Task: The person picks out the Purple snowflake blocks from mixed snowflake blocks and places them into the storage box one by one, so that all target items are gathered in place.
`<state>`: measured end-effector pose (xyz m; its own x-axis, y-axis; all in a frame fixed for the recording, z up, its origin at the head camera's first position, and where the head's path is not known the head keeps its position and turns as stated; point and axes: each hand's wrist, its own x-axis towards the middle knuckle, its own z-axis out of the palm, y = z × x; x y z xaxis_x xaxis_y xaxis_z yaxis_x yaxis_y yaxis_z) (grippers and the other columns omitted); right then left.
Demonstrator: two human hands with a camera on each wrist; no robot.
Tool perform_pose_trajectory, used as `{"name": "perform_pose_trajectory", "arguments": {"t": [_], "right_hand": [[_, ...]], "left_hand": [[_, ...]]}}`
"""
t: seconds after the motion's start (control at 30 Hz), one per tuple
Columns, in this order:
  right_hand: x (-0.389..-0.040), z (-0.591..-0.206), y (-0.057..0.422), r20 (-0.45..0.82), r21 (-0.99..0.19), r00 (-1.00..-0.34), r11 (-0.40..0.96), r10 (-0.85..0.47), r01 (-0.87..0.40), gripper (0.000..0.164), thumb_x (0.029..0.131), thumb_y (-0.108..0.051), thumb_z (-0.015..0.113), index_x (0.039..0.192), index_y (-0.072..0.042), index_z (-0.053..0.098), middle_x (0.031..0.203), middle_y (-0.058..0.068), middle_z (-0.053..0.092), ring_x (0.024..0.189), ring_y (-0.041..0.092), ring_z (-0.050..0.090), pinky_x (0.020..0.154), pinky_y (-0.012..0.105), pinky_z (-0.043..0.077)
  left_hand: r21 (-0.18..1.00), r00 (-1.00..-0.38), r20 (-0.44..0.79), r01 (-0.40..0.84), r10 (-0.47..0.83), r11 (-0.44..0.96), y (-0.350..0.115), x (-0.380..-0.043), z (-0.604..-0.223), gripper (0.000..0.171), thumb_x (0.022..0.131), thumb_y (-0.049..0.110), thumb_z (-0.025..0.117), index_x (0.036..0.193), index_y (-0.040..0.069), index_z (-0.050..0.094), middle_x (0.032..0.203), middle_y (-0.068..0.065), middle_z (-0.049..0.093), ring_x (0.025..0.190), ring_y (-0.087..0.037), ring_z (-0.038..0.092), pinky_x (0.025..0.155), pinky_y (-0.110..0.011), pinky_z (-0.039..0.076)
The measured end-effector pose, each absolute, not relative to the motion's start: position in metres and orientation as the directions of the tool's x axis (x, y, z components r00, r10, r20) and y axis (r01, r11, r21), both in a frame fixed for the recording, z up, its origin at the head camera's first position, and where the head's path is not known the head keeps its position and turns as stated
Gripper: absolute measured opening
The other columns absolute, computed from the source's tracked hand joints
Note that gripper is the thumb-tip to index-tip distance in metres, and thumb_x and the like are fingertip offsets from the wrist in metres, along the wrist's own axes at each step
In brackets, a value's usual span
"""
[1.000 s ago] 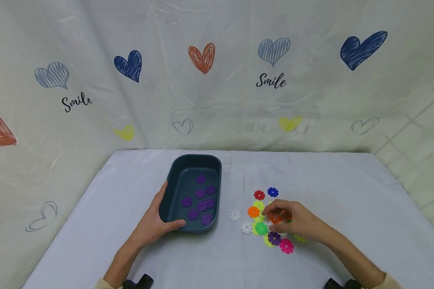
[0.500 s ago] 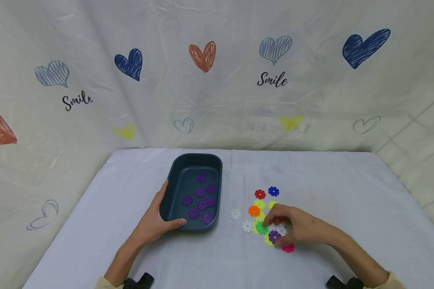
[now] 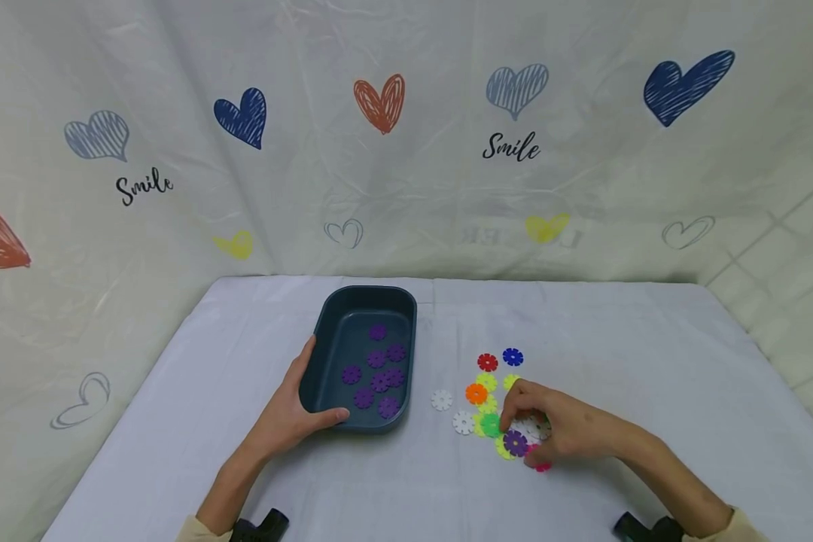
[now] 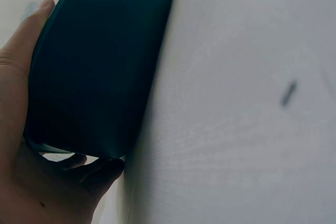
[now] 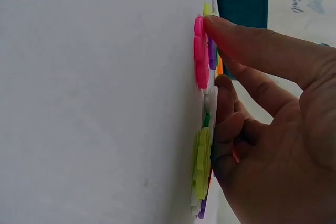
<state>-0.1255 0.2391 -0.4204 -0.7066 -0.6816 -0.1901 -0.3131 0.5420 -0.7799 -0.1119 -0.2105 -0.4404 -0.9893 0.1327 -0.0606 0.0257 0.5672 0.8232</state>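
Note:
My left hand (image 3: pixel 287 414) grips the near left corner of a dark teal tray (image 3: pixel 345 327), thumb over the rim and fingers along its outer side. Several purple flower-shaped discs (image 3: pixel 351 374) lie in the tray. My right hand (image 3: pixel 569 425) is low over a loose pile of coloured discs, its thumb and index finger apart around a purple disc (image 3: pixel 516 443). The thumb tip touches a pink disc (image 5: pixel 200 53), seen edge-on in the right wrist view. A green disc (image 3: pixel 491 425) lies by the index fingertip. My palm and fingers hide part of the pile.
White discs (image 3: pixel 442 400) lie between tray and pile. A red disc (image 3: pixel 488 362), a blue disc (image 3: pixel 513 357) and an orange disc (image 3: pixel 476 394) sit at the pile's far side. White cloth (image 3: pixel 623 339) covers the table; a printed curtain (image 3: pixel 433 188) hangs behind.
My right hand has come lower and slightly nearer to me, from over the pile's middle to around the purple disc. The left hand and tray stay put.

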Motion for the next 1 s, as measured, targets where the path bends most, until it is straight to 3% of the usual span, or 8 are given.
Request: {"name": "perform_pose_trajectory", "arguments": {"t": [0.3, 0.57, 1.0], "right_hand": [[-0.1273, -0.4218, 0.2385, -0.168, -0.76, -0.703, 0.545, -0.691, -0.353, 0.028, 0.08, -0.028, 0.091, 0.101, -0.031, 0.072, 0.111, -0.008, 0.059, 0.107, 0.007, 0.057, 0.091, 0.02, 0.053], [-0.1295, -0.4206, 0.2359, -0.178, -0.742, -0.734, 0.579, -0.656, -0.338, 0.032, 0.078, -0.028, 0.092, 0.102, -0.03, 0.07, 0.107, -0.008, 0.061, 0.098, 0.008, 0.056, 0.081, 0.02, 0.054], [-0.1288, -0.4185, 0.2337, -0.179, -0.741, -0.733, 0.58, -0.657, -0.339, 0.031, 0.079, -0.029, 0.092, 0.101, -0.029, 0.071, 0.103, -0.008, 0.062, 0.095, 0.008, 0.055, 0.079, 0.02, 0.054]], "left_hand": [[0.812, -0.989, -0.064, 0.026, 0.133, 0.583, -0.2105, -0.1113, -0.4401, 0.127, 0.077, 0.043, 0.09, 0.167, 0.04, 0.001, 0.178, -0.009, 0.007, 0.16, -0.044, 0.02, 0.118, -0.073, 0.03], [0.808, -0.989, -0.061, 0.032, 0.138, 0.589, -0.2113, -0.1118, -0.4402, 0.127, 0.077, 0.043, 0.09, 0.168, 0.038, 0.001, 0.178, -0.01, 0.006, 0.16, -0.045, 0.017, 0.118, -0.074, 0.028], [0.807, -0.989, -0.049, 0.043, 0.141, 0.589, -0.211, -0.1116, -0.4406, 0.128, 0.076, 0.041, 0.091, 0.168, 0.037, 0.001, 0.178, -0.01, 0.006, 0.16, -0.046, 0.016, 0.118, -0.075, 0.027]]}}
